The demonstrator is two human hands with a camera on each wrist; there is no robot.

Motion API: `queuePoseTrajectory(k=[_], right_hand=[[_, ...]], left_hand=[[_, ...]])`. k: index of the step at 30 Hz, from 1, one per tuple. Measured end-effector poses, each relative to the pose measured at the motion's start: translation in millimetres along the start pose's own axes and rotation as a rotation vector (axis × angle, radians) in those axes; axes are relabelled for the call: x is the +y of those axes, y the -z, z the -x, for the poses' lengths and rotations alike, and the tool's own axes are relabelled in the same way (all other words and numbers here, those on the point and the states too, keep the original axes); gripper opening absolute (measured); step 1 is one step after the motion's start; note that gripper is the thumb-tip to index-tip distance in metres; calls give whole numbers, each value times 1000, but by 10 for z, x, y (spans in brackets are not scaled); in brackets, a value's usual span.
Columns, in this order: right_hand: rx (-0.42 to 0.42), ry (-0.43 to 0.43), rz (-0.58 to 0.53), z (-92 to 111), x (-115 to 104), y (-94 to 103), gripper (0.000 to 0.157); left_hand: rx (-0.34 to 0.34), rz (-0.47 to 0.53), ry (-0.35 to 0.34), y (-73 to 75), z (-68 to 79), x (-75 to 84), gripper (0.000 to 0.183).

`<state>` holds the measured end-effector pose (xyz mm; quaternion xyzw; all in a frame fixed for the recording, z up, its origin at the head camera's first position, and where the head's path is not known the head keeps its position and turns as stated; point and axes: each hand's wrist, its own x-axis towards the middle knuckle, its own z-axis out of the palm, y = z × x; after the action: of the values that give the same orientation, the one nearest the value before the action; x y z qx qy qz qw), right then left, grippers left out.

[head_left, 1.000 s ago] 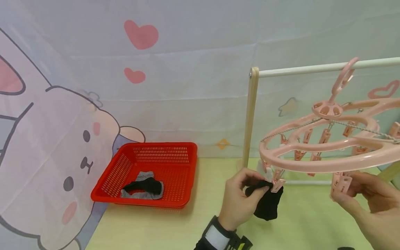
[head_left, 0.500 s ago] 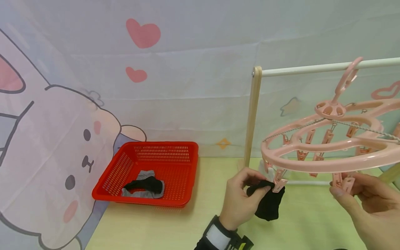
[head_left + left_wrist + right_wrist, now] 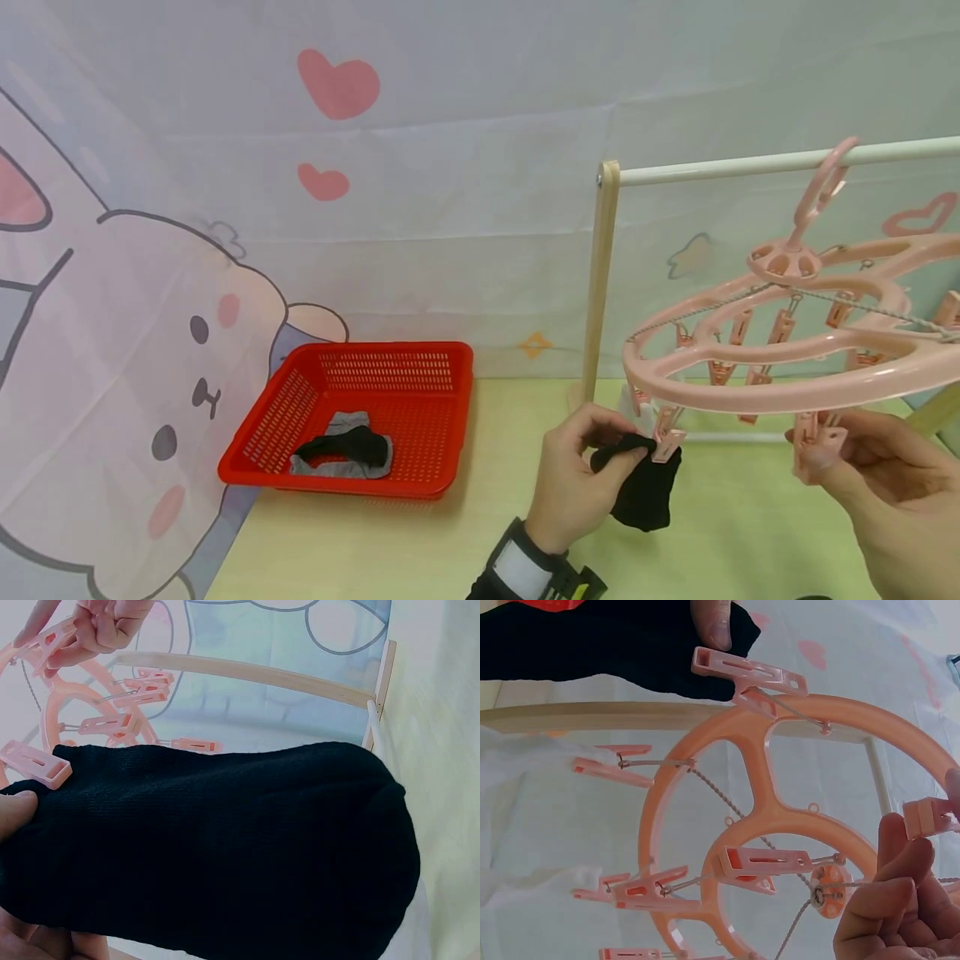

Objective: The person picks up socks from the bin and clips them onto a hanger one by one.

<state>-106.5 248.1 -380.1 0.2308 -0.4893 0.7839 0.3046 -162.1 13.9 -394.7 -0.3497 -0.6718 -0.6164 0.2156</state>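
Note:
A black sock (image 3: 647, 496) hangs from a pink clothespin (image 3: 669, 446) on the near left of a round pink drying hanger (image 3: 780, 400). With thumb and fingers, my left hand (image 3: 577, 479) pinches the sock's cuff right beside that clothespin. In the left wrist view, the sock (image 3: 217, 847) stretches across the picture, its toe end free. My right hand (image 3: 896, 487) holds a second clothespin (image 3: 808, 446) at the hanger's near side, between thumb and fingers. In the right wrist view, this clothespin (image 3: 926, 817) has no cloth in it.
The hanger hooks over a white rail (image 3: 720, 170) on a wooden post (image 3: 602, 275). White cloth (image 3: 525, 761) hangs from other clothespins at its far side. A red basket (image 3: 459, 417) on the table at left contains a grey and black sock bundle (image 3: 352, 450).
My right thumb and fingers have shifted slightly on the second clothespin. The left hand keeps its pinch on the sock; the head view swayed a little and came back.

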Motion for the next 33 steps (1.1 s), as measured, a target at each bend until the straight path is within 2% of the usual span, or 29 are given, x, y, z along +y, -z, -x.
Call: queuePoseTrajectory(k=[7,9,13,19,21,24,27,33], right_hand=[[-3,-42,7,10,-3,-32,43],[-27,-45,13,10,-2,-35,43],[-75,-53,21,16,2,-30,42],[6,-165,224,35,-57,-63,43],[24,-194,265,40,-70,-77,43],[6,-178,262,40,-58,-99,39],[5,-172,276,35,-38,-131,34],[29,-193,292,13,-18,-185,34]], left_hand=[[2,-36,-30,-1,0,-43,21],[4,-42,-30,-12,14,-107,20],[-9,-15,12,-34,56,-268,22],[-29,16,44,-37,96,-374,23],[-32,27,53,-34,105,-375,23],[-38,37,68,-30,118,-379,24],[-39,19,48,-9,95,-347,24],[-14,-34,-15,139,7,-83,22]])
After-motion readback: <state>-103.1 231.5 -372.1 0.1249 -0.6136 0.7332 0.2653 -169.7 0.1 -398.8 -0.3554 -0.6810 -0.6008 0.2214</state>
